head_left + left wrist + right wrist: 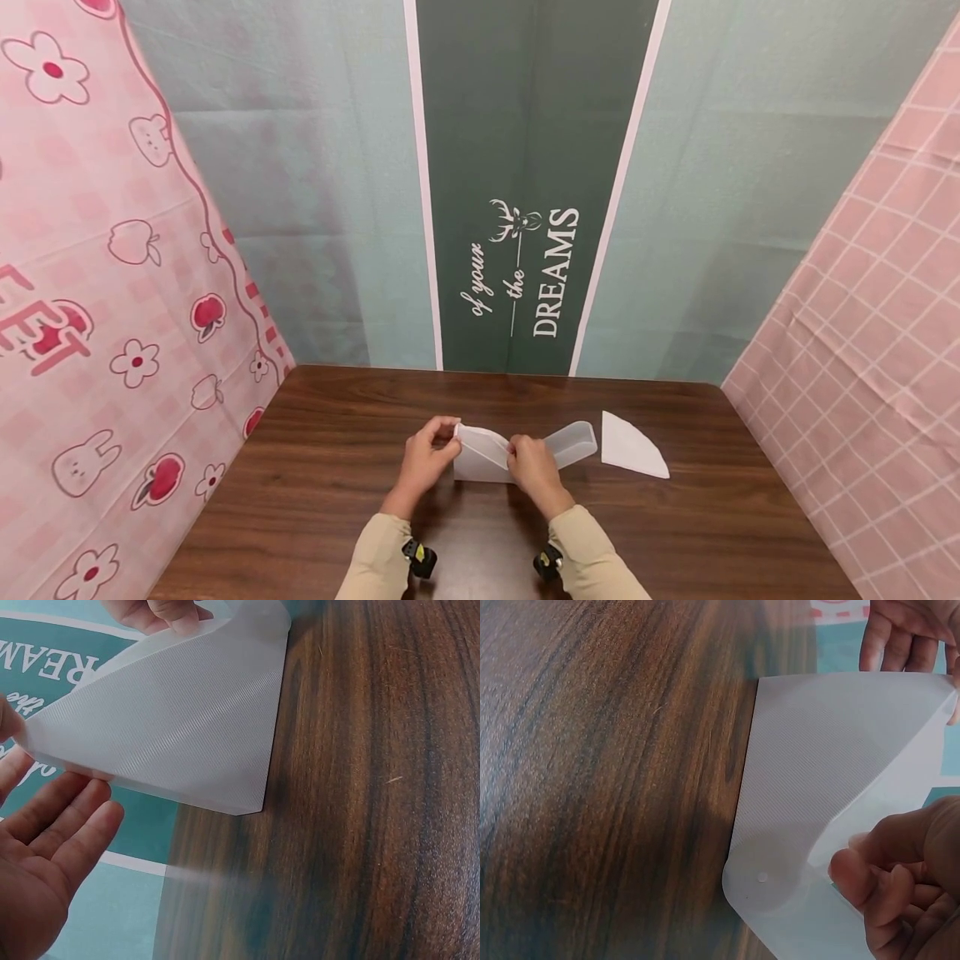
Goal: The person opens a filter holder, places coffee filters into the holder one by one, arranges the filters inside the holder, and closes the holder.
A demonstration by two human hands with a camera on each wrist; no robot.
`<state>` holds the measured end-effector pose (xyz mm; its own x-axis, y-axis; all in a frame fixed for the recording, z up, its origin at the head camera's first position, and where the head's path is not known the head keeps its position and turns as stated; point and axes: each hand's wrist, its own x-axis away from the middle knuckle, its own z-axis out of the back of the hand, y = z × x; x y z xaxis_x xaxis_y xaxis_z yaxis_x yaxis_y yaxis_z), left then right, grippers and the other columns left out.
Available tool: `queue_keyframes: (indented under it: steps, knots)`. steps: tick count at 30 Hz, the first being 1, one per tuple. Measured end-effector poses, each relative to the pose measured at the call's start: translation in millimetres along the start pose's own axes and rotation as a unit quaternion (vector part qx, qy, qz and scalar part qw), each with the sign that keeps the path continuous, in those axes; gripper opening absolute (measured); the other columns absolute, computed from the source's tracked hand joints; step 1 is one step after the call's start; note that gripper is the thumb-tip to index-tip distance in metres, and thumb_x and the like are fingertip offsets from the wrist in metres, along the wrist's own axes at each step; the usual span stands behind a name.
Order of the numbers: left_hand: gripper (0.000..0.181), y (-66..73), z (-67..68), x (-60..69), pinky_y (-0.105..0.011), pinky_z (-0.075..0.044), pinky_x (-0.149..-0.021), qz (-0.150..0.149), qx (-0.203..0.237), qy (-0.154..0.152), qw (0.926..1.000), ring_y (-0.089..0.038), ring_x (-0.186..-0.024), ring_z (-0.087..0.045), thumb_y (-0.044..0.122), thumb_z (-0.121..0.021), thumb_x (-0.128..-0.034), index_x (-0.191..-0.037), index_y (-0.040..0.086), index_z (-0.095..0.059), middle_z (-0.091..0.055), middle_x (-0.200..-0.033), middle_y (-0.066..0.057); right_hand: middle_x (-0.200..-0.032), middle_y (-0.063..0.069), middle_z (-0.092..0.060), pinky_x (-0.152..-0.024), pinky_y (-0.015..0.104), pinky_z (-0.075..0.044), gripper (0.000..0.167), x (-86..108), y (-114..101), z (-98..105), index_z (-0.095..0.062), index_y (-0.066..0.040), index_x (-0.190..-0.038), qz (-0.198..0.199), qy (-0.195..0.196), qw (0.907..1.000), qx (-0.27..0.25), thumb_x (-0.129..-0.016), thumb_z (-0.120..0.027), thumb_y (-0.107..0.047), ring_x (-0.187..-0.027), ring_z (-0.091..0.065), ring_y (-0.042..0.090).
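Observation:
A translucent whitish plastic folder [483,465] with a fine ribbed surface stands on its long edge on the table, its upper side gaping. My left hand [427,458] pinches its upper left corner between thumb and fingers; in the left wrist view several fingers [75,817] spread along its end. Near the middle of the opening, my right hand [534,467] pinches the upper edge with thumb and forefinger. Beyond the right hand, a rounded flap [577,440] extends to the right. The right wrist view shows a small round dot [762,877] on the folder's rounded corner.
A white quarter-circle sheet [632,448], like folded paper, lies flat just right of the flap. The brown wood-grain table [337,417] ends at a hanging teal and green cloth [510,350]. Pink patterned cloths hang at both sides.

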<state>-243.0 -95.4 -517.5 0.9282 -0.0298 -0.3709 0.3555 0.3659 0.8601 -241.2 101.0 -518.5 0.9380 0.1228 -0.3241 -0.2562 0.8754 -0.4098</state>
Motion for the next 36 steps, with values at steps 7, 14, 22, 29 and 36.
queue_keyframes:
  steps: [7, 14, 22, 29, 36]
  knots:
    - [0.025, 0.6, 1.0, -0.1, -0.027, -0.051, -0.069, 0.003, -0.001, 0.000, 1.0000, -0.011, -0.075, -0.062, 0.009, -0.066, -0.0785, -0.103, 0.009, -0.066, -0.066, -0.083, 0.003, -0.067, 0.005, -0.061, -0.052, 0.035, -0.045, 0.007, -0.5, -1, 6, -0.064, -0.004, -0.076, -0.002, -0.019, 0.9997, -0.012, -0.072, -0.068, -0.001, -0.058, -0.054, 0.020]
    - [0.024, 0.5, 1.1, -0.8, -0.027, -0.051, -0.069, 0.002, -0.007, 0.003, 1.0000, -0.010, -0.075, -0.061, 0.010, -0.066, -0.0782, -0.102, 0.013, -0.066, -0.065, -0.082, 0.004, -0.078, 0.010, -0.062, -0.060, 0.038, -0.047, 0.029, -5.2, -9, 27, -0.062, 0.002, -0.097, 0.000, -0.114, 0.9933, -0.020, -0.075, -0.074, -0.012, -0.066, -0.055, 0.021]
    - [0.023, -0.4, 0.9, -0.7, -0.028, -0.051, -0.069, -0.008, -0.006, -0.002, 0.9999, -0.013, -0.076, -0.062, 0.009, -0.065, -0.0790, -0.102, 0.010, -0.066, -0.066, -0.083, 0.002, -0.088, 0.015, -0.060, -0.069, 0.044, -0.047, 0.041, -6.3, -21, 57, -0.062, 0.001, -0.103, 0.073, -0.170, 0.9821, 0.034, -0.070, -0.078, -0.015, -0.078, -0.057, 0.030]
    - [0.023, -0.4, 1.7, -1.6, -0.028, -0.051, -0.069, -0.013, -0.011, 0.000, 0.9999, -0.014, -0.076, -0.062, 0.009, -0.065, -0.0795, -0.102, 0.011, -0.066, -0.066, -0.083, 0.001, -0.086, 0.015, -0.057, -0.065, 0.047, -0.046, 0.042, -5.9, -28, 68, -0.064, -0.004, -0.101, 0.092, -0.154, 0.9775, 0.111, -0.066, -0.081, -0.021, -0.078, -0.055, 0.033]
    - [0.023, -0.6, -0.1, -0.4, -0.026, -0.051, -0.068, -0.009, -0.005, 0.004, 0.9999, -0.013, -0.075, -0.062, 0.008, -0.065, -0.0783, -0.101, 0.010, -0.066, -0.066, -0.082, 0.002, -0.085, 0.013, -0.059, -0.065, 0.048, -0.046, 0.042, -5.3, -29, 70, -0.064, -0.004, -0.102, 0.094, -0.164, 0.9753, 0.113, -0.068, -0.080, -0.023, -0.078, -0.057, 0.032]
